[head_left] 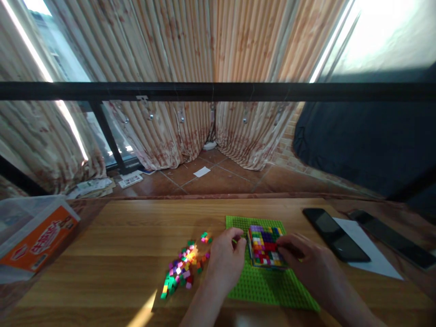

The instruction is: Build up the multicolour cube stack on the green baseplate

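Observation:
A rectangular block of small multicoloured toy bricks (264, 237) stands on a green studded baseplate (265, 290). My left hand (226, 256) is just left of the block, its thumb and index finger curled toward each other in a pinch; whether a brick sits between the tips cannot be made out. At the block's right side, my right hand (306, 259) has its fingers drawn together with the tips over the top edge. Those fingers cover part of the block and whatever they may hold. Left of my left hand lies a scattered pile of loose bricks (185, 268), partly in bright sunlight.
On the wooden table (112, 254), a black phone (335, 234) lies at the right, partly over a white sheet (378, 254). Another dark phone-like device (391, 236) is farther right. A clear plastic tub (41, 236) with an orange label stands at the left edge.

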`<action>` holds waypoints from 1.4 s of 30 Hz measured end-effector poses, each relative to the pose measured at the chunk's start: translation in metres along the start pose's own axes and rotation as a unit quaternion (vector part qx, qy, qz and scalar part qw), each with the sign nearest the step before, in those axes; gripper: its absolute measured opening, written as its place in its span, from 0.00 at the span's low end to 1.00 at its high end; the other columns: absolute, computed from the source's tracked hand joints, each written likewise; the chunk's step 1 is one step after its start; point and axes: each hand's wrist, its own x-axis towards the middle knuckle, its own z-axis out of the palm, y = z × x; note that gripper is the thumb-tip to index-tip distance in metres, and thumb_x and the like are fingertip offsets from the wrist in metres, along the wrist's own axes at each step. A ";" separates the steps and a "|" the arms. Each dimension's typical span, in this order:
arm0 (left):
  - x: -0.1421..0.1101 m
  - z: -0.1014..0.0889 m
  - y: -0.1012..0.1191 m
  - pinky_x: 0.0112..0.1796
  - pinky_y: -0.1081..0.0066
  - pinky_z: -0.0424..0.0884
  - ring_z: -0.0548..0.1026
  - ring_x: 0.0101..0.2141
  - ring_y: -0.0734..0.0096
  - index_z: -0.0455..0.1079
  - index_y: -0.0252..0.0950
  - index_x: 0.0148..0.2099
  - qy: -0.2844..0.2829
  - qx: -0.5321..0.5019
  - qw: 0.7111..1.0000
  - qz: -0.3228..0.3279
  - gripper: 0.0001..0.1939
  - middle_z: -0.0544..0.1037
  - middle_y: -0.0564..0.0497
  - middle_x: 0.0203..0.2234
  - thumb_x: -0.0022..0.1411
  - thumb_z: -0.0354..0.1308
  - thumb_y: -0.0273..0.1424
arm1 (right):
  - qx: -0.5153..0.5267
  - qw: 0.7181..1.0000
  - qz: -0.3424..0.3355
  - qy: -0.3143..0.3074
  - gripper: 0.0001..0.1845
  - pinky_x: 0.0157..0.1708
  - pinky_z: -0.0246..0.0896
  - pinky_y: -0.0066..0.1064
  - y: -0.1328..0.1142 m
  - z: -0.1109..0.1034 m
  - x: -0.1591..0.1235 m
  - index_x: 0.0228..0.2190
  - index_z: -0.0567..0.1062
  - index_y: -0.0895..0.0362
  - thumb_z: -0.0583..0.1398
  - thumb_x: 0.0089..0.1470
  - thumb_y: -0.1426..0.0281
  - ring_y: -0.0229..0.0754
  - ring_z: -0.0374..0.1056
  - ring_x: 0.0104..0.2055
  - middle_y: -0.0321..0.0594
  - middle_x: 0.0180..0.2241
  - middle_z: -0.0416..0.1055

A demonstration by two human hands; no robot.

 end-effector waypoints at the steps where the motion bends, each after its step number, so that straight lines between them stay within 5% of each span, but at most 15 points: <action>1: 0.000 0.000 -0.001 0.37 0.67 0.67 0.74 0.34 0.66 0.74 0.37 0.39 -0.001 0.002 1.000 0.004 0.11 0.78 0.48 0.33 0.57 0.52 0.31 | 0.000 1.000 0.010 0.001 0.07 0.30 0.64 0.29 0.001 -0.001 0.001 0.29 0.75 0.51 0.56 0.51 0.68 0.39 0.71 0.29 0.34 0.28 0.75; 16: -0.001 0.001 0.000 0.37 0.67 0.67 0.74 0.34 0.66 0.73 0.36 0.40 -0.015 0.020 1.000 -0.001 0.11 0.78 0.49 0.33 0.57 0.51 0.29 | 0.130 0.982 0.133 -0.037 0.10 0.27 0.64 0.29 0.004 0.006 0.006 0.26 0.77 0.54 0.58 0.47 0.63 0.40 0.70 0.27 0.35 0.24 0.75; 42: -0.010 0.026 -0.004 0.35 0.69 0.67 0.74 0.33 0.68 0.71 0.38 0.39 -0.039 -0.018 0.999 0.004 0.08 0.78 0.51 0.32 0.56 0.54 0.30 | 0.219 0.962 0.163 0.005 0.10 0.22 0.63 0.28 0.000 0.009 0.011 0.21 0.76 0.56 0.62 0.39 0.62 0.39 0.68 0.22 0.38 0.20 0.73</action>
